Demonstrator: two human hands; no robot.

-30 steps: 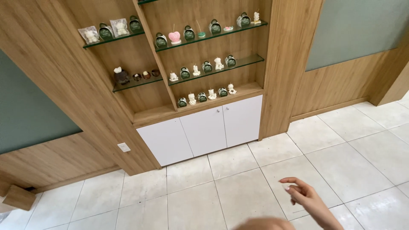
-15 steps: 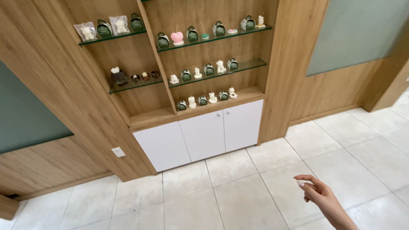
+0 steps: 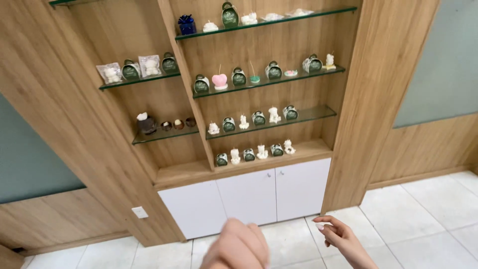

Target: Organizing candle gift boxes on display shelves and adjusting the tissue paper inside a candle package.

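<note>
The right hand [image 3: 338, 238] is hanging low near the bottom edge, in front of the white cabinet doors [image 3: 249, 197], its long axis pointing up and to the left. Its fingers [image 3: 326, 221] are curling loosely inward, half open, and they are holding nothing and touching nothing. The left hand [image 3: 239, 246] is showing as a blurred shape at the bottom edge, knuckles up; whether it is closed or holding something, I cannot tell. Above the doors, glass shelves [image 3: 266, 82] are carrying small candles and green boxes.
</note>
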